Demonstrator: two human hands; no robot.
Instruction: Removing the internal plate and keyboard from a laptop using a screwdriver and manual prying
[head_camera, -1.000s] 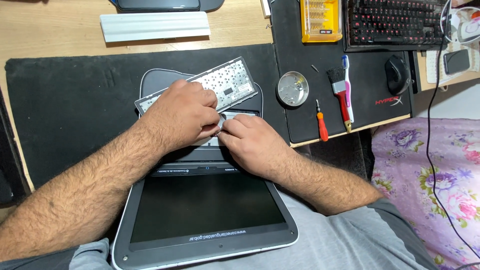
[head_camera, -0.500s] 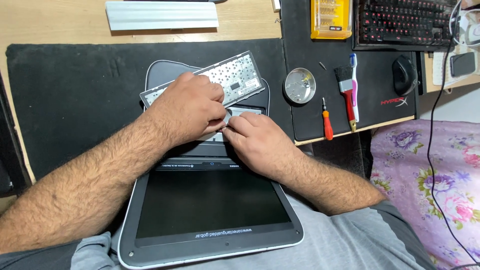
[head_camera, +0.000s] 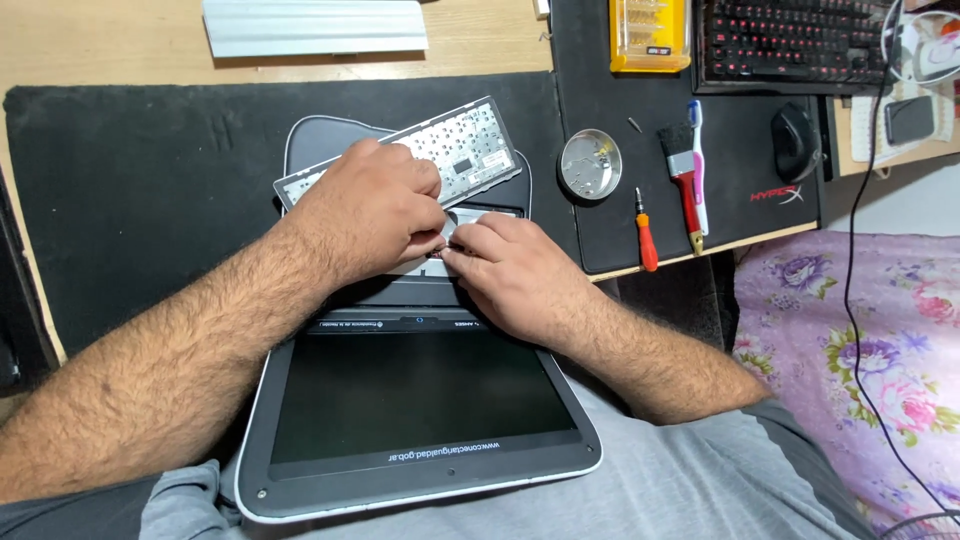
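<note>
With the keyboard (head_camera: 450, 150) flipped up on the laptop (head_camera: 420, 400), both hands (head_camera: 375, 210) (head_camera: 505, 270) pinch its hidden ribbon connector, which a hard tug could tear.

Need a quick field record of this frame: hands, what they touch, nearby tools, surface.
left hand: rests on the lifted keyboard panel, fingertips pinched at the laptop base
right hand: fingertips meet the left hand's at the opened laptop base; what they pinch is hidden
laptop: screen folded flat toward the person, dark
keyboard panel: flipped underside up, tilted across the base
tools to the right: round metal dish, orange screwdriver, red-handled brush, toothbrush
surface: black mat on a wooden desk
</note>
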